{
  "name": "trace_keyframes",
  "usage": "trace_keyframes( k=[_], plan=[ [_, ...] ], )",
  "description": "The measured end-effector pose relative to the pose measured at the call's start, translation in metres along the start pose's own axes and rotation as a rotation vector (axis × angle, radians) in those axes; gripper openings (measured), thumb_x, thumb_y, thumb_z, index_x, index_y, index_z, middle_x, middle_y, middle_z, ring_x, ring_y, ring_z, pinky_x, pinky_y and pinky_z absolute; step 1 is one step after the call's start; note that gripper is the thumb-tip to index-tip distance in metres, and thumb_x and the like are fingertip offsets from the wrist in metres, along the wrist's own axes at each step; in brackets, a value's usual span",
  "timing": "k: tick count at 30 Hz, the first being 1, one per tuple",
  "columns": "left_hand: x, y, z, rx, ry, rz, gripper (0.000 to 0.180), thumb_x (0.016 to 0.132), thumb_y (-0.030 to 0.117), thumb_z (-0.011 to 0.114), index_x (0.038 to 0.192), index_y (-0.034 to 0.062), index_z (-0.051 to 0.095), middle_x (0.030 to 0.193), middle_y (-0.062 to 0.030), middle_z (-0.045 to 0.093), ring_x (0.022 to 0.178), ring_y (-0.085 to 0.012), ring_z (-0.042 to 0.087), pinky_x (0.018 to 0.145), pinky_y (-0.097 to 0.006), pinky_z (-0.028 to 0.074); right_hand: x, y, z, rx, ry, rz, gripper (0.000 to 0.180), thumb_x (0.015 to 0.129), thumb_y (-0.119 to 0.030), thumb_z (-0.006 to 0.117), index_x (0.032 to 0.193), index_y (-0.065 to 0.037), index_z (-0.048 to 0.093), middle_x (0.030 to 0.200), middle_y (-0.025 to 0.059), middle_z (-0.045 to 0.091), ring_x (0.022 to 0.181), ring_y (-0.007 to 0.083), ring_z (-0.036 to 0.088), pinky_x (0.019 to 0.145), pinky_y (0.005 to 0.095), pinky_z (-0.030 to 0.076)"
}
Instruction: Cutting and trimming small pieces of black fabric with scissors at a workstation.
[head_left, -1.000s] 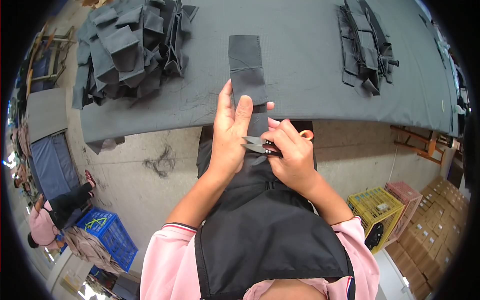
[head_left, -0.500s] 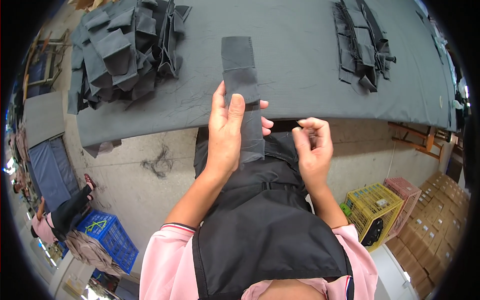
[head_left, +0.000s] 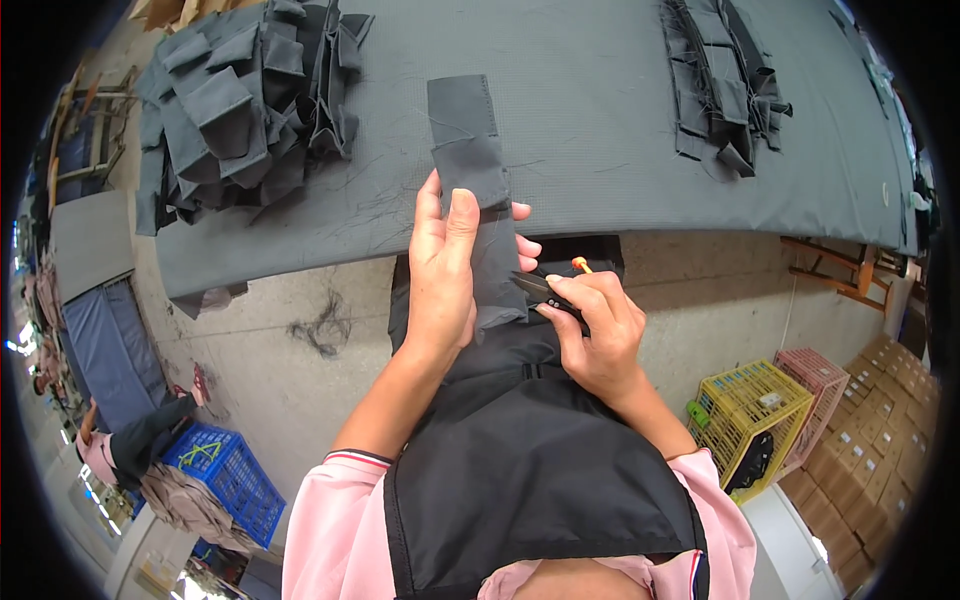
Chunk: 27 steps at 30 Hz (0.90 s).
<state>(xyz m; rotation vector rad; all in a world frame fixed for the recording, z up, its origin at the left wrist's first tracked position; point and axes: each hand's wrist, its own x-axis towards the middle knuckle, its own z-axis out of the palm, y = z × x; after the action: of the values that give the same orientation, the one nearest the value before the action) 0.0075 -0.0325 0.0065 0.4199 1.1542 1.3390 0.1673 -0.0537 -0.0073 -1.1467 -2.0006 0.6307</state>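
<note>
My left hand (head_left: 445, 260) is closed around a long dark grey fabric strip (head_left: 468, 160), its thumb on top and its fingertips showing past the strip's right edge. The strip's far end lies over the table, and its near end hangs in front of my black apron. Loose threads stick out from its seams. In my right hand (head_left: 605, 335) is a small pair of dark thread snips (head_left: 537, 290), pinched between thumb and fingers. Their tips point left and meet the strip's right edge near its lower end. A small orange-and-yellow piece (head_left: 580, 265) shows just above the fingers.
A grey-covered table (head_left: 590, 120) spans the front. A large heap of grey fabric pieces (head_left: 225, 110) lies at its left, a smaller stack (head_left: 725, 85) at its right. Yellow (head_left: 750, 410) and blue (head_left: 225, 480) crates stand on the floor. Another person (head_left: 135, 440) is far left.
My right hand has moved left and down to the strip; the snips now show in its fingers. My left hand and the strip have shifted slightly left.
</note>
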Motion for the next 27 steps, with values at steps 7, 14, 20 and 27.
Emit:
trace_keyframes(
  k=[7,14,20,27],
  plan=[
    [0.002,-0.003,-0.007,0.001,0.011,0.002,0.035,0.1,0.033,0.04,0.121,0.0048,0.04,0.096,-0.0166,0.062,0.068,-0.0196,0.065,0.06,-0.031,0.057,-0.006,0.001,-0.003,0.069,0.124,0.052,0.034,0.066,0.0,0.075,0.097,-0.003,0.063,0.082,0.0088,0.059,0.064,0.0224,0.059,0.057,0.0315,0.048],
    [0.003,-0.003,-0.006,-0.026,-0.027,-0.012,0.056,0.097,0.036,0.046,0.138,0.0062,0.023,0.098,-0.0173,0.061,0.069,-0.0201,0.064,0.061,-0.032,0.056,-0.001,0.002,-0.001,-0.086,-0.033,-0.072,0.037,0.063,-0.004,0.077,0.098,-0.007,0.065,0.079,0.0046,0.057,0.058,0.0204,0.053,0.052,0.0307,0.042],
    [0.001,0.0,-0.006,0.005,-0.01,-0.018,0.04,0.099,0.033,0.043,0.127,0.0056,0.035,0.097,-0.0179,0.061,0.069,-0.0211,0.065,0.061,-0.032,0.057,0.002,-0.006,-0.01,-0.094,-0.055,-0.034,0.034,0.063,0.002,0.075,0.094,-0.005,0.066,0.075,0.006,0.058,0.059,0.0206,0.055,0.053,0.0309,0.044],
    [0.0,0.001,-0.011,0.032,-0.081,-0.118,0.067,0.097,0.042,0.045,0.144,0.0067,0.014,0.098,-0.0168,0.061,0.068,-0.0186,0.063,0.06,-0.03,0.054,0.014,0.003,-0.006,0.111,0.056,0.027,0.03,0.065,0.002,0.074,0.094,-0.003,0.064,0.076,0.006,0.056,0.056,0.0197,0.049,0.052,0.0289,0.041]
  ],
)
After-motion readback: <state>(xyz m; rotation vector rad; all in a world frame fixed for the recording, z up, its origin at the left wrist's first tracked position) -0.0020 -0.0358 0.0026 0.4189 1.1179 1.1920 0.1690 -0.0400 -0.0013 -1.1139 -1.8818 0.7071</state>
